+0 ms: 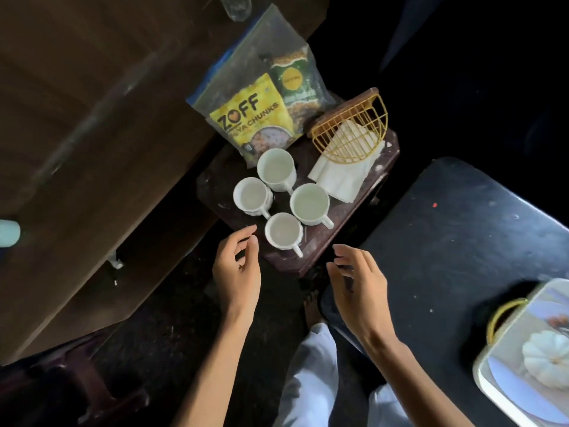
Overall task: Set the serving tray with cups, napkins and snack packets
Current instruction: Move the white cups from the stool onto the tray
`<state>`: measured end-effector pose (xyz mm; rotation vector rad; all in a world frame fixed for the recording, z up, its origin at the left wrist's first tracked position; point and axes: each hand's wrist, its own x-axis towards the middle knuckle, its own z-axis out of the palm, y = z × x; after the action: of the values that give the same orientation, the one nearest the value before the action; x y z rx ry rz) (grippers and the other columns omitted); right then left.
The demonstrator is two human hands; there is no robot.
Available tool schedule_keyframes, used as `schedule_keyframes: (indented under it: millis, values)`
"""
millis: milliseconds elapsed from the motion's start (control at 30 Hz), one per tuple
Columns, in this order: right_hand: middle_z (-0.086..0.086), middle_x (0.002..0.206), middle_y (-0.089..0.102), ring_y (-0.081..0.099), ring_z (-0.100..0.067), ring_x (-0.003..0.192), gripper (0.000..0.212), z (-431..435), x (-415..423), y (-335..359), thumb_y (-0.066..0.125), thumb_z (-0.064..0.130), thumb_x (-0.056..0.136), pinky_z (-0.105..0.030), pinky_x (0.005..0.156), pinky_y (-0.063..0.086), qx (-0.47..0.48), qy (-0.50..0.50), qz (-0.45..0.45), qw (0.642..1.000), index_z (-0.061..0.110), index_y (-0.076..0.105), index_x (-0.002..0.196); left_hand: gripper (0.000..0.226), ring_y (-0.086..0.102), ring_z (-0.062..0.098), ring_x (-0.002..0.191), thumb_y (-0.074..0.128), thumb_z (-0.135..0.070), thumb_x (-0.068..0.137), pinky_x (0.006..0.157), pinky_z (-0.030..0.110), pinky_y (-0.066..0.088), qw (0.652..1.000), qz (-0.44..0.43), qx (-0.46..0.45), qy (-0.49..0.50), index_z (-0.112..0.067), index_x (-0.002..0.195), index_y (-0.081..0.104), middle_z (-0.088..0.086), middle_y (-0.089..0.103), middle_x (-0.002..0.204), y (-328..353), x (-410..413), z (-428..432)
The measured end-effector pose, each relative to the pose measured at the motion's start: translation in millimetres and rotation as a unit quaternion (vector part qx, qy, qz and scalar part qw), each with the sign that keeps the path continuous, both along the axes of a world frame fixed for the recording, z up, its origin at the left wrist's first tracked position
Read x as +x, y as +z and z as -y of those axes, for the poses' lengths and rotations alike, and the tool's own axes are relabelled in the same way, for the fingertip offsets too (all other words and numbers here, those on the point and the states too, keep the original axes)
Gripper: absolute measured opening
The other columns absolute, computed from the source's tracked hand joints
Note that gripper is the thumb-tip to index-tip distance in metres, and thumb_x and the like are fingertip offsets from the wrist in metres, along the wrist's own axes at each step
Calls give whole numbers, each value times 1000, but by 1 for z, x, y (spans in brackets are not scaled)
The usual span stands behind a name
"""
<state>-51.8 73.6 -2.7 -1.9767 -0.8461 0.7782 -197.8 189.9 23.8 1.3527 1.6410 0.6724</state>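
At frame centre, a small dark bench (pixel 218 192) is carrying four white cups (pixel 309 203), all upright and clustered. At eleven o'clock of the cups a clear zip bag (pixel 246 57) is leaning, holding a yellow snack packet (pixel 252 115) and a green snack packet (pixel 297 84). At two o'clock a yellow wire holder (pixel 351 134) is lying over white napkins (pixel 335 180). The left hand (pixel 237 272) and right hand (pixel 357 288) are hovering either side of the nearest cup (pixel 284 231), each grip apart, holding nothing. At four o'clock, well apart, the serving tray (pixel 482 382) is resting on a larger black bench (pixel 446 241), bearing what seems a printed pumpkin (pixel 548 359).
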Motion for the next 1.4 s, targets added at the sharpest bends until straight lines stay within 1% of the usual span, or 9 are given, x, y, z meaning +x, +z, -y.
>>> schedule_keyframes:
  millis: [100, 233, 400, 500, 667, 933, 1067, 1267, 1400]
  values:
    - [14, 109, 57, 63, 0, 95, 26, -20, -15, -6, 65, 13, 94, -17, 86, 55, 1, 21, -4, 1000, 18, 62, 120, 26, 66, 12, 118, 57, -13, 103, 99, 37, 57, 999, 26, -34, 17, -35, 108, 70, -1, 70, 127, -10, -2, -7]
    - [4, 113, 60, 62, -8, 98, 33, -35, -27, -14, 71, 14, 90, -22, 83, 57, -3, 35, 13, 999, 15, 62, 121, 24, 68, 11, 116, 57, -14, 103, 100, 41, 58, 997, 39, -60, 12, -32, 110, 70, -5, 73, 121, -21, 0, -10]
    - [13, 107, 56, 66, -14, 96, 28, -42, -34, -18, 73, 12, 88, -31, 80, 59, 1, 46, 15, 999, 16, 62, 113, 19, 71, 18, 112, 59, -13, 102, 100, 47, 58, 995, 46, -85, 7, -23, 113, 70, 0, 75, 111, -30, 5, -11]
    - [8, 101, 63, 67, -15, 86, 17, -43, -36, -21, 71, 13, 90, -37, 73, 60, -1, 41, 19, 999, 17, 64, 105, 18, 72, 17, 109, 58, -14, 102, 97, 44, 59, 994, 54, -89, 11, -17, 115, 70, -2, 75, 108, -31, 7, -9]
    - [3, 90, 68, 67, -15, 81, 3, -37, -34, -24, 67, 14, 93, -40, 71, 58, 7, 44, 22, 999, 14, 65, 95, 18, 73, -2, 95, 57, -11, 103, 88, 27, 61, 991, 84, -95, 31, -10, 118, 68, -3, 74, 110, -27, 12, -5]
    - [13, 95, 71, 69, -2, 88, 11, 2, -16, -5, 69, 9, 92, -25, 76, 58, 56, 11, -4, 998, 19, 68, 97, 16, 73, -2, 98, 59, -12, 102, 83, 28, 62, 987, 122, -104, 32, -10, 115, 68, -9, 75, 106, -8, 21, 29]
    - [13, 98, 72, 70, -3, 91, 5, 48, 8, 7, 68, 14, 93, -21, 78, 58, 55, -21, 3, 998, 18, 68, 97, 17, 72, -1, 99, 55, -12, 104, 77, 24, 63, 980, 146, -129, -23, -12, 111, 71, -16, 78, 100, 1, 40, 58]
    - [18, 100, 71, 67, 6, 96, 7, 146, 57, 15, 70, 12, 90, -10, 80, 52, 6, -87, 13, 996, 14, 71, 97, 23, 73, 9, 108, 56, -10, 104, 79, 26, 62, 961, 157, -184, -132, -17, 109, 76, -4, 78, 111, 0, 96, 135]
    - [17, 97, 73, 70, -1, 90, 15, 213, 84, 14, 72, 14, 90, -24, 77, 57, -44, -142, 42, 988, 24, 71, 100, 25, 73, 9, 108, 60, -11, 102, 82, 27, 62, 948, 156, -211, -182, -28, 103, 78, 6, 74, 121, -10, 138, 192]
